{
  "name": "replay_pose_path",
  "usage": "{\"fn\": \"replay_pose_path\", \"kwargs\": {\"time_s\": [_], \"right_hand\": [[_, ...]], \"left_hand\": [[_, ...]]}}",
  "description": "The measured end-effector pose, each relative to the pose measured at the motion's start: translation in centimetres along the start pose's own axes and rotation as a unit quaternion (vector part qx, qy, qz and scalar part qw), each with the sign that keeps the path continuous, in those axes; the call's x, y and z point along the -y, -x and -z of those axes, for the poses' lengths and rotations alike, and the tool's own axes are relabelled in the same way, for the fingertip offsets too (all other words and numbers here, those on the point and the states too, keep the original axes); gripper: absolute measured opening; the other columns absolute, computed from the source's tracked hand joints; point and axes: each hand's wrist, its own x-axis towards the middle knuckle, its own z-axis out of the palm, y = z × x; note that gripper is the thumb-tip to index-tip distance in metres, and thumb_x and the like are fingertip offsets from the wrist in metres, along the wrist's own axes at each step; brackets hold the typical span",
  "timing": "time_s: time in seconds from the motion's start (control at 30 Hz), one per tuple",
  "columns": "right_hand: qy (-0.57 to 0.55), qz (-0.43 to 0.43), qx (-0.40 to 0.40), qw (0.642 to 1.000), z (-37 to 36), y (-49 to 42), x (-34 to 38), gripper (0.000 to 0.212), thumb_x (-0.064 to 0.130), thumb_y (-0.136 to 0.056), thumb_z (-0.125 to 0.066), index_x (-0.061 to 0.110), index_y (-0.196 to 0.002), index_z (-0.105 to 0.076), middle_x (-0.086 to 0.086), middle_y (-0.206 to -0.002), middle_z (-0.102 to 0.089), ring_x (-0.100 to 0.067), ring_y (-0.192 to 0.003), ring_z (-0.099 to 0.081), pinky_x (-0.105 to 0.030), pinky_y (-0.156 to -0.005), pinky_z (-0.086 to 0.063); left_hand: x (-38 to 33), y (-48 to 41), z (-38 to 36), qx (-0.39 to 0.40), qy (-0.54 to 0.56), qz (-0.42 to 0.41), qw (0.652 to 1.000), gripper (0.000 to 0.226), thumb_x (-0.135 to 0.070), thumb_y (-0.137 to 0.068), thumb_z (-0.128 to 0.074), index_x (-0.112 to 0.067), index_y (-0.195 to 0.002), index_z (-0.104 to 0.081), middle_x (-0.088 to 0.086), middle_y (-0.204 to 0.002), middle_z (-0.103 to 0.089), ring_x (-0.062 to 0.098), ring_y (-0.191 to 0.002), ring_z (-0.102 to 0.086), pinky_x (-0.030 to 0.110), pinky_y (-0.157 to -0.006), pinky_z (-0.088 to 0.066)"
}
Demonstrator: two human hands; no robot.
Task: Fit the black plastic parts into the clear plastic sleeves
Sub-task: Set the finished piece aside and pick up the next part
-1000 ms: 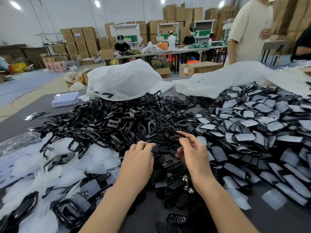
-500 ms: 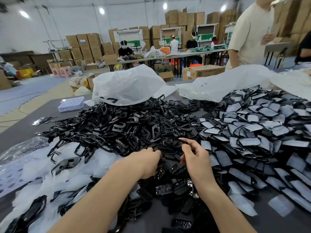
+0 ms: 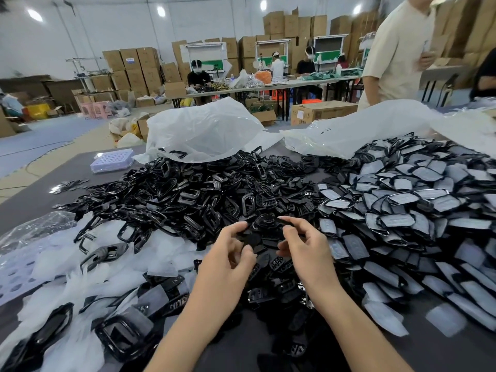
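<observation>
Centrally, left hand (image 3: 230, 260), right hand (image 3: 306, 253) half-curled over black parts (image 3: 188, 194) heap, fingertips touching; grip cannot tell.

a single view, worn on the person's head, looks forward and down across the table (image 3: 61, 181) from its near edge. the heap of black plastic parts (image 3: 188, 189) fills the middle of the frame. the left grip (image 3: 228, 261) and right grip (image 3: 306, 253) sit close under the lens at the heap's near side, with both forearms entering from the bottom edge. the wide angle bends straight lines toward the corners. beyond the heap it also takes in a far long table (image 3: 295, 83) and stacked cartons (image 3: 134, 65), both small and well apart from it.
</observation>
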Motion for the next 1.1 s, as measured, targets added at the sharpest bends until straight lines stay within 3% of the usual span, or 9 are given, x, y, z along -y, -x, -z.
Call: {"fn": "replay_pose_path", "kwargs": {"time_s": [0.13, 0.3, 0.4, 0.5, 0.6, 0.7, 0.8, 0.93, 1.1], "right_hand": [[0.008, 0.006, 0.011, 1.000, -0.2, 0.1, -0.1, 0.023, 0.025, -0.101, -0.057, 0.043, -0.101, -0.072, 0.015, -0.073, -0.072, -0.009, -0.074, -0.071, -0.031, -0.074, -0.062], [0.006, 0.002, 0.020, 1.000, -0.3, 0.1, -0.3, 0.023, 0.023, -0.101, -0.057, 0.039, -0.100, -0.074, 0.006, -0.087, -0.076, -0.008, -0.081, -0.074, -0.030, -0.080, -0.061], [0.015, 0.002, 0.036, 0.999, -0.4, 0.2, -0.3, 0.023, 0.023, -0.101, -0.058, 0.039, -0.101, -0.074, 0.007, -0.091, -0.077, -0.008, -0.084, -0.075, -0.035, -0.086, -0.060], [0.030, 0.014, 0.051, 0.998, -0.5, 0.3, -0.3, 0.022, 0.022, -0.100, -0.059, 0.038, -0.101, -0.075, 0.002, -0.097, -0.076, -0.012, -0.089, -0.074, -0.038, -0.090, -0.059], [0.036, 0.031, 0.073, 0.996, -0.6, 0.5, -0.2, 0.024, 0.020, -0.100, -0.060, 0.039, -0.102, -0.075, 0.004, -0.107, -0.072, -0.011, -0.088, -0.074, -0.031, -0.088, -0.058], [0.050, 0.047, 0.099, 0.993, -0.4, 0.7, -0.1, 0.024, 0.020, -0.101, -0.060, 0.039, -0.103, -0.075, 0.004, -0.108, -0.071, -0.011, -0.087, -0.074, -0.024, -0.084, -0.057], [0.068, 0.053, 0.129, 0.988, -0.5, 0.9, 0.1, 0.027, 0.020, -0.101, -0.062, 0.043, -0.101, -0.075, 0.009, -0.102, -0.071, -0.010, -0.084, -0.074, -0.022, -0.081, -0.058], [0.064, 0.056, 0.176, 0.981, -1.0, 1.2, 0.5, 0.033, 0.015, -0.099, -0.065, 0.046, -0.103, -0.074, 0.012, -0.105, -0.072, -0.006, -0.091, -0.072, -0.015, -0.081, -0.054], [0.073, 0.065, 0.208, 0.973, -1.1, 1.6, 0.8, 0.030, 0.019, -0.100, -0.064, 0.045, -0.113, -0.073, 0.023, -0.114, -0.070, -0.001, -0.103, -0.069, -0.017, -0.094, -0.052]], "left_hand": [[0.8, 1.4, -0.4, -0.043, 0.085, 0.050, 0.994, 0.035, -0.017, -0.101, -0.051, -0.045, -0.110, -0.069, -0.002, -0.079, -0.069, 0.028, -0.077, -0.062, 0.036, -0.070, -0.051], [1.5, 1.9, -0.2, -0.026, 0.073, 0.055, 0.995, 0.037, -0.012, -0.099, -0.057, -0.040, -0.122, -0.063, -0.010, -0.087, -0.073, 0.006, -0.076, -0.067, 0.011, -0.069, -0.048], [1.4, 2.0, -0.4, -0.044, 0.080, 0.049, 0.995, 0.034, -0.014, -0.101, -0.055, -0.044, -0.104, -0.070, -0.017, -0.092, -0.074, 0.000, -0.089, -0.068, 0.009, -0.076, -0.048], [1.4, 2.2, -0.5, -0.055, 0.064, 0.034, 0.996, 0.035, -0.018, -0.102, -0.052, -0.049, -0.098, -0.068, -0.017, -0.094, -0.070, 0.005, -0.084, -0.065, 0.011, -0.073, -0.047], [1.6, 2.2, -0.5, -0.060, 0.038, 0.009, 0.997, 0.041, -0.016, -0.104, -0.046, -0.051, -0.107, -0.067, -0.007, -0.084, -0.063, 0.009, -0.079, -0.061, 0.012, -0.073, -0.046], [1.8, 2.3, -0.4, -0.078, 0.016, 0.015, 0.997, 0.033, -0.020, -0.102, -0.051, -0.047, -0.118, -0.062, -0.014, -0.087, -0.062, 0.007, -0.082, -0.062, 0.010, -0.072, -0.045], [1.7, 2.2, -0.3, -0.127, 0.028, 0.033, 0.991, 0.017, -0.027, -0.095, -0.064, -0.044, -0.097, -0.062, -0.020, -0.090, -0.064, 0.002, -0.082, -0.062, 0.007, -0.070, -0.043], [1.4, 1.7, 0.1, -0.154, 0.051, 0.029, 0.986, 0.019, -0.017, -0.089, -0.073, -0.035, -0.085, -0.067, -0.016, -0.104, -0.062, -0.004, -0.092, -0.061, 0.006, -0.076, -0.043], [1.8, 1.6, 0.7, -0.107, 0.114, 0.060, 0.986, 0.015, -0.023, -0.090, -0.072, -0.037, -0.089, -0.066, -0.010, -0.080, -0.067, 0.008, -0.074, -0.060, 0.016, -0.069, -0.049]]}}
